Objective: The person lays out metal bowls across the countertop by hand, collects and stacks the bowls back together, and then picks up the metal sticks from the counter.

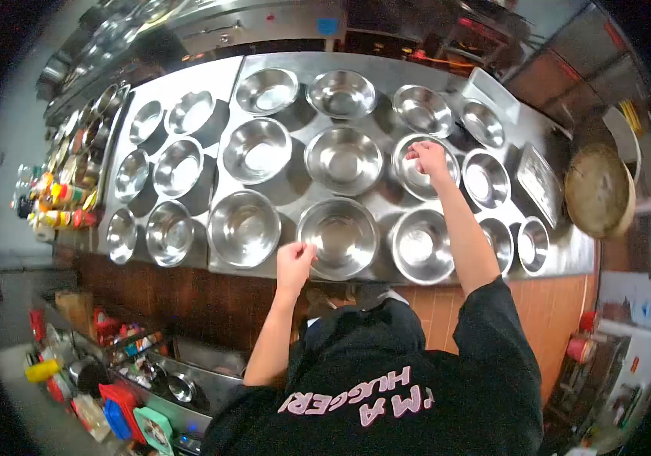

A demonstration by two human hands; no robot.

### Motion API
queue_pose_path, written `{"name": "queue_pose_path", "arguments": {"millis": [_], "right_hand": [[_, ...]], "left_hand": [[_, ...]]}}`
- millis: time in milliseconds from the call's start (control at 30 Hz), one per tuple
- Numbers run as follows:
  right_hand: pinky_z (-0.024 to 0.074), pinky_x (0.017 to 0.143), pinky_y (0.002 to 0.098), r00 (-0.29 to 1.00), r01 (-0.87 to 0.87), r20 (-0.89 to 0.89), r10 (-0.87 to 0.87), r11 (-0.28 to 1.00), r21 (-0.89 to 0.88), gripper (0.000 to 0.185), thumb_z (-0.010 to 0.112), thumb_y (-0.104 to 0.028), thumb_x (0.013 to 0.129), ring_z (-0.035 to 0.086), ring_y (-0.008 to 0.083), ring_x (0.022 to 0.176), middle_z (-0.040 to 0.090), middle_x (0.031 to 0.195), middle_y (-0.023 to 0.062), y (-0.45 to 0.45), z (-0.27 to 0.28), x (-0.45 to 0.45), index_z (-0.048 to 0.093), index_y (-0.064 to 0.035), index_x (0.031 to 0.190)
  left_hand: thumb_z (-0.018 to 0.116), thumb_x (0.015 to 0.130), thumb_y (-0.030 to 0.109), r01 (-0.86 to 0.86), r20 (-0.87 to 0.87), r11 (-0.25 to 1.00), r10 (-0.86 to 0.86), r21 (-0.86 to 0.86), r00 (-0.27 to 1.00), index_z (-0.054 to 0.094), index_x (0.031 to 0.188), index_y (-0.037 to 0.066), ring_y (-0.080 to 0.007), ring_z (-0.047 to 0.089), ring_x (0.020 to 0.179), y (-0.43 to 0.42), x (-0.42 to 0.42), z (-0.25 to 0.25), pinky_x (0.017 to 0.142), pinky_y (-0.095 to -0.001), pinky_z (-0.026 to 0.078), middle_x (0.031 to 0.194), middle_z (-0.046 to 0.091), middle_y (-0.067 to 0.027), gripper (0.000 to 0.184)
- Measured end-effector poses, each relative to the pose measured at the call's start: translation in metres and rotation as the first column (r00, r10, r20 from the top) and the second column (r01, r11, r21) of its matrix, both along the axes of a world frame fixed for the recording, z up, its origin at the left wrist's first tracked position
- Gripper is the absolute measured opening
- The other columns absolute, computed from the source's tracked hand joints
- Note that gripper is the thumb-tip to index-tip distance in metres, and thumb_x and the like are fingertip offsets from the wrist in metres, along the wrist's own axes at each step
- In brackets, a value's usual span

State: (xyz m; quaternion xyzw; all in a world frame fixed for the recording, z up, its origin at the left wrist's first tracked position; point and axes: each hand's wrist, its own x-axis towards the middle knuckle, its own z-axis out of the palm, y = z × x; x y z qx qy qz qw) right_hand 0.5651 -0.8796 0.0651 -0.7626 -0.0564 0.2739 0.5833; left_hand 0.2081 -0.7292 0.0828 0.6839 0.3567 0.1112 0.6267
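Rows of round stainless steel bowls stand on a metal table. My left hand (pixel 295 266) is closed in a loose fist at the near left rim of a front-row bowl (pixel 344 234); whether it touches the rim I cannot tell. Stretched forward, my right hand (pixel 427 157) hovers over a middle-row bowl (pixel 415 179) with its fingers pinched together. Whatever either hand may hold is too small or hidden. Beside the right forearm are another front-row bowl (pixel 419 247) and a middle-row bowl (pixel 485 179).
At the table's right end are a white rectangular tub (pixel 492 94), a metal tray (pixel 538 184) and a large round pan (pixel 598 190). Sauce bottles (pixel 67 205) crowd the left end. A lower shelf with containers (pixel 124 410) lies behind on the left.
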Motion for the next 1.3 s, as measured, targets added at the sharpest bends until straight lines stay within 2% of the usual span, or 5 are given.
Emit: {"name": "queue_pose_path", "arguments": {"millis": [400,700,833,1033,1300], "right_hand": [[0.0387,0.041,0.0255,0.986,0.131,0.118,-0.121,0.988,-0.08,0.027,0.054,-0.021,0.084,0.052,0.0125,0.042,0.063,0.066,0.0115,-0.108,-0.006,0.077,0.062,0.003,0.075],[0.0495,0.048,0.0314,0.994,0.014,0.104,0.019,0.952,-0.307,0.032,0.058,-0.023,0.077,0.059,0.0196,0.044,0.062,0.056,0.0152,-0.054,-0.058,0.166,0.061,0.0045,0.062],[0.0468,0.045,0.0324,0.997,-0.055,0.041,0.07,0.952,-0.301,0.027,0.056,-0.018,0.076,0.058,0.0207,0.043,0.06,0.053,0.0157,-0.045,-0.072,0.187,0.057,0.0066,0.065],[0.0407,0.042,0.034,1.0,0.017,-0.004,-0.017,0.999,-0.041,0.014,0.056,-0.008,0.074,0.055,0.0209,0.042,0.056,0.054,0.0129,-0.035,-0.064,0.195,0.051,0.0046,0.07],[0.0435,0.05,0.0258,0.813,-0.152,0.58,-0.046,0.946,0.287,0.01,0.056,-0.002,0.081,0.054,0.0121,0.052,0.059,0.068,0.009,-0.069,0.029,0.136,0.055,0.0003,0.092]], "left_hand": [[0.053,0.083,0.028,0.138,-0.014,0.932,-0.142,0.335,0.99,0.057,0.062,-0.003,-0.028,0.055,0.052,-0.005,0.224,0.009,0.056,-0.0399,0.042,0.054,0.055,-0.0156,0.038],[0.052,0.084,0.022,0.072,-0.142,0.572,0.078,0.817,0.987,0.062,0.07,0.0,-0.0182,0.061,0.049,0.007,0.399,-0.084,0.052,-0.0321,0.048,0.06,0.063,-0.0126,0.028],[0.053,0.082,0.019,0.168,-0.238,0.907,-0.078,0.386,0.968,0.06,0.066,-0.003,-0.018,0.058,0.042,0.008,0.416,-0.081,0.044,-0.0309,0.045,0.049,0.057,-0.01,0.028],[0.061,0.078,0.015,0.126,-0.142,0.955,-0.09,0.269,0.986,0.057,0.062,-0.004,-0.0189,0.059,0.043,0.013,0.422,-0.062,0.046,-0.031,0.047,0.054,0.059,-0.0124,0.025],[0.068,0.072,0.004,0.045,0.233,0.959,-0.113,0.28,0.966,0.059,0.084,-0.004,-0.0142,0.057,0.047,0.009,0.361,0.021,0.044,-0.0253,0.043,0.066,0.062,-0.008,0.017]]}}
